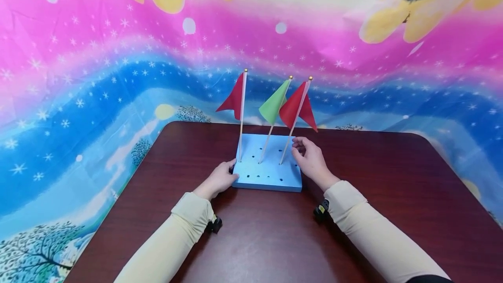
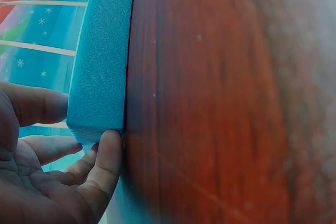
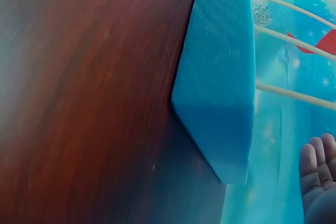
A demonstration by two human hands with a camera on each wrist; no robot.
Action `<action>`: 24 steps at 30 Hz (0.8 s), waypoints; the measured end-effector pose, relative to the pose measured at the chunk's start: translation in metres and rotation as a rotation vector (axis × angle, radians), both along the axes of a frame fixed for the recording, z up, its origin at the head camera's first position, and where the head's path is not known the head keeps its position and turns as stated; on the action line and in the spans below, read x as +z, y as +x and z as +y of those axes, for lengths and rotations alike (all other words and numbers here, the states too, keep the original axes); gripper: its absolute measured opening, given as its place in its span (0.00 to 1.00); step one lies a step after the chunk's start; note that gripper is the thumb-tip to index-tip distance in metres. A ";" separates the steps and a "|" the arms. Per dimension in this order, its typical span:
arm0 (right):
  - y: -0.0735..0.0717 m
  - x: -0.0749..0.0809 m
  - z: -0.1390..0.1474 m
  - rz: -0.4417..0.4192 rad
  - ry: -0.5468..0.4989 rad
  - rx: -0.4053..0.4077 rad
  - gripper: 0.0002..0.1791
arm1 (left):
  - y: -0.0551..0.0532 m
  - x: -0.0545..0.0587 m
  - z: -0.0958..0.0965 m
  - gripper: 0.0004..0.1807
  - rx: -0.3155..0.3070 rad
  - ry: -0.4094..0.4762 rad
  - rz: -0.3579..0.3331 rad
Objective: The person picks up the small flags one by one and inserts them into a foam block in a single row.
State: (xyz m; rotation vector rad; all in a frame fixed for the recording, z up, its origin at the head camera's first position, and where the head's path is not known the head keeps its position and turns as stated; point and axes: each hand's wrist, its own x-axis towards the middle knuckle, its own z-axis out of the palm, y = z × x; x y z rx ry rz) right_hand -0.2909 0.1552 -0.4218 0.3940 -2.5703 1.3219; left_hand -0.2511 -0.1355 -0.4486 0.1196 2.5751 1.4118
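Note:
A light blue foam block point(image 1: 271, 186) with small holes in its top lies on the table. My left hand point(image 1: 221, 178) grips its left edge; in the left wrist view the thumb point(image 2: 44, 104) lies over the top, with fingers at the side. Three thin sticks with gold tips stand in the block. A red flag point(image 1: 234, 99) is on the left one, upright; a green flag point(image 1: 275, 101) and another red flag point(image 1: 291, 107) are on sticks leaning right. Beside the block's right edge my right hand point(image 1: 312, 158) is held with loosely bent fingers and nothing in them.
The dark brown table point(image 1: 255, 239) reaches back to a colourful printed cloth point(image 1: 251, 43) hanging behind it. Both forearms come in from the front, each with a small black device point(image 1: 322, 210) at the wrist.

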 end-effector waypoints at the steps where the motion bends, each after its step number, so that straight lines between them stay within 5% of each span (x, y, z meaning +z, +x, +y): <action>1: 0.000 0.000 0.002 -0.005 0.004 0.001 0.16 | 0.000 0.000 0.000 0.35 -0.001 -0.001 0.002; 24: 0.007 -0.002 0.051 -0.014 0.170 0.036 0.17 | -0.002 -0.006 -0.003 0.36 -0.032 -0.015 0.020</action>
